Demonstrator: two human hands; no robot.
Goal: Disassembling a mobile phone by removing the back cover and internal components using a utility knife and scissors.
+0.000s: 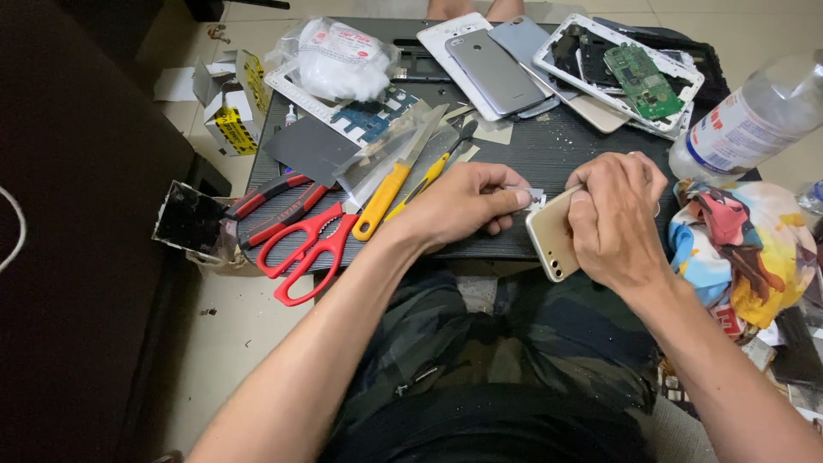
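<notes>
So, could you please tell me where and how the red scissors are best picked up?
Probably by the looped handles of the red scissors, coming from the near-left side: the loops lie over the table edge, free, while the blades point in among the yellow-handled knife and pliers.

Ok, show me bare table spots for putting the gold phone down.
Bare patch: dark table between the right hand and the green circuit board. Crowded: tools around the red scissors at left, stacked phone shells at the back.
</notes>
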